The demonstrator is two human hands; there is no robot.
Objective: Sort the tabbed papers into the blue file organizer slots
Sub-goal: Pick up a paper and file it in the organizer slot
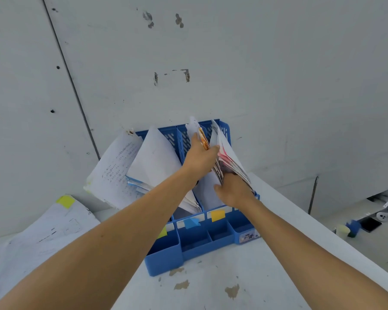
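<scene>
Blue file organizer [189,245] on white worktop [211,285], against wall. Left hand [201,156] reaches into right-hand slots, fingers closed around orange-edged papers [203,139]. Right hand [233,190] grips pink-edged paper stack [227,159] in rightmost slot. Loose yellow-tabbed sheets [54,222] lie left of the organizer.

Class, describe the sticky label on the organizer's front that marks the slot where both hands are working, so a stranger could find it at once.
Start at the blue file organizer standing against the grey wall. Along its front edge sit three coloured sticky labels. Choose the orange-yellow label, just below the right hand; its neighbours are blue and yellow-green.
</scene>
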